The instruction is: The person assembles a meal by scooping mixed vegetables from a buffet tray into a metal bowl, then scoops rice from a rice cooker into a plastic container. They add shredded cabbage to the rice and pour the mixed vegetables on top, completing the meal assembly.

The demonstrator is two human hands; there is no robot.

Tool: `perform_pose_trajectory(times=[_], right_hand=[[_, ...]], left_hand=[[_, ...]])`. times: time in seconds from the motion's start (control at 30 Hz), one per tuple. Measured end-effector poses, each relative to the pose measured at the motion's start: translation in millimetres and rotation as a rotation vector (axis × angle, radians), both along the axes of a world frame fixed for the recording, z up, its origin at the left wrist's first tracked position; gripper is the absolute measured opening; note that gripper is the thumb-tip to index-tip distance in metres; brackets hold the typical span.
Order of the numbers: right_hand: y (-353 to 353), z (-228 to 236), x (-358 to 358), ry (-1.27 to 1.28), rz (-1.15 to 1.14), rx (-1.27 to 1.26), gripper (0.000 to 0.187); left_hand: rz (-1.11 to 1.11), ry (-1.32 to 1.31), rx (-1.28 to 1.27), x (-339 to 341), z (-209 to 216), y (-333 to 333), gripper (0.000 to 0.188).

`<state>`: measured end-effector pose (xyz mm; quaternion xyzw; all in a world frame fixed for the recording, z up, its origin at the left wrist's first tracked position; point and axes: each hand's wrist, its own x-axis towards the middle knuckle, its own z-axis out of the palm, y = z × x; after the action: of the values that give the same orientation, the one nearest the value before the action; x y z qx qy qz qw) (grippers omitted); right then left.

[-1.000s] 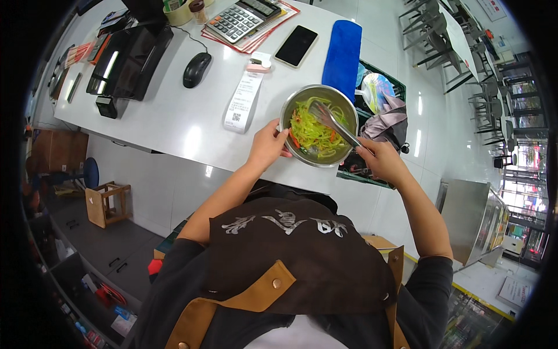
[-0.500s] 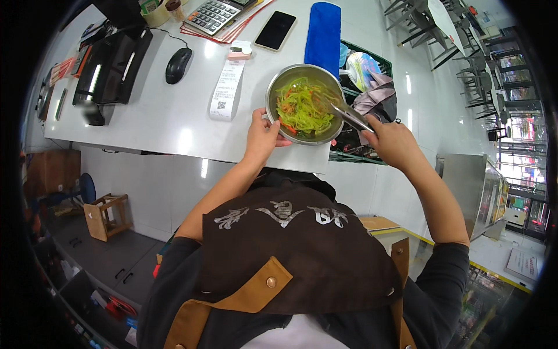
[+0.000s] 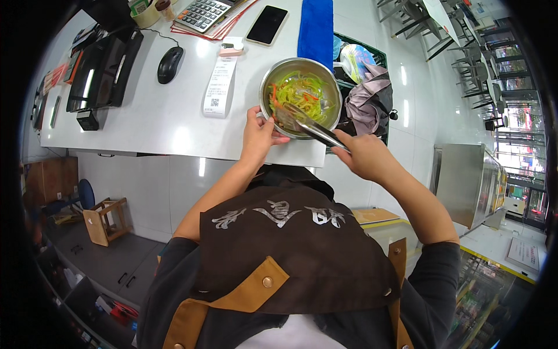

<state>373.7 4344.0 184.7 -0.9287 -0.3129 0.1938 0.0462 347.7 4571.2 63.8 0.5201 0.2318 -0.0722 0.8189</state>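
Note:
A round metal bowl (image 3: 264, 75) stands at the front right of the white counter. Inside it lie green shredded vegetables (image 3: 308, 87) with some red-orange strips. My left hand (image 3: 261, 135) grips the bowl's near left rim, thumb at the edge and fingers along the outer wall. In my right hand (image 3: 367, 156) are metal tongs (image 3: 318, 129), slanting down into the bowl toward its near left side. Their tips are among the vegetables and partly hidden.
On the white counter (image 3: 145, 125) lie a paper receipt (image 3: 218, 87), a black mouse (image 3: 170, 65), a phone (image 3: 267, 25), a calculator (image 3: 202, 14) and a blue cloth (image 3: 315, 32). A black printer (image 3: 104, 70) stands left. Beyond the right edge, a green crate (image 3: 379, 57) holds a folded umbrella (image 3: 369, 100).
My right hand has moved left and slightly nearer, carrying the tong tips from the bowl's right side to its near left. The vegetables have shifted; my left hand still holds the rim.

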Motion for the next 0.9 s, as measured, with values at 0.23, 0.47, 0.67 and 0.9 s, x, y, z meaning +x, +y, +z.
perform_pose_trajectory(times=[0.23,0.47,0.67,0.9], right_hand=[[-20.2,-0.2,40.1,-0.221,-0.043,-0.166,0.034],[-30.7,29.0,33.4,-0.07,-0.03,-0.277,0.048],[-15.8,-14.8,35.5,-0.089,-0.016,0.059,0.03],[-9.0,12.1,31.7,-0.048,-0.029,0.1,0.03]], left_hand=[[0.001,-0.026,0.001,0.0,1.8,0.0,0.035],[-0.002,-0.024,-0.002,0.5,1.0,0.3,0.036],[-0.011,-0.024,-0.003,1.1,0.1,1.2,0.035],[0.011,-0.016,-0.012,0.1,-0.9,0.6,0.034]])
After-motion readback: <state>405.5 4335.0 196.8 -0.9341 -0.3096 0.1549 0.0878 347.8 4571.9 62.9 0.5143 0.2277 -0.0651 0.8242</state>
